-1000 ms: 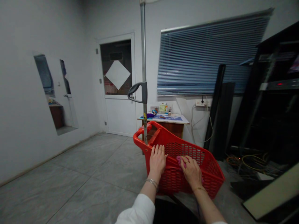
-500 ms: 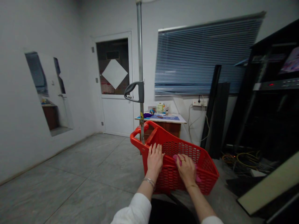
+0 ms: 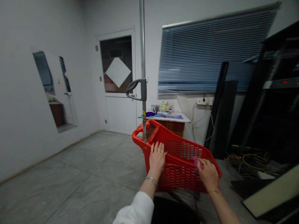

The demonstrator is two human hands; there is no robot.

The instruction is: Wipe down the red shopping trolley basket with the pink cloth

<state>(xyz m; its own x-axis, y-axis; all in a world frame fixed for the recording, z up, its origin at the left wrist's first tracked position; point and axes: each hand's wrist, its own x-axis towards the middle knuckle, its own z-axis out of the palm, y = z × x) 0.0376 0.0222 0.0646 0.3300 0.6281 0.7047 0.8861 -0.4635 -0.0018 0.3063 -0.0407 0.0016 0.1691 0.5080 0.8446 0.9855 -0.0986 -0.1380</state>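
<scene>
A red plastic shopping cart (image 3: 173, 174) with perforated basket walls stands in front of me. My left hand (image 3: 158, 158) lies on its near rim close to the handle end, fingers stretched out and resting on the plastic. Farther right along the same rim, my right hand (image 3: 207, 174) presses a pink cloth (image 3: 195, 161) against the cart. The cloth is bunched under the fingers, so most of it is hidden.
A metal pole (image 3: 142, 46) with a grey grip (image 3: 136, 90) rises beside the cart handle. Behind is a small table (image 3: 184, 118) with bottles and a purple cloth. Cables (image 3: 254, 161), dark boards and a rack stand at right; a white door (image 3: 120, 115) is at back.
My right hand has slid to the right along the rim with the pink cloth. My left hand stays at the same place on the cart. The view has shifted slightly.
</scene>
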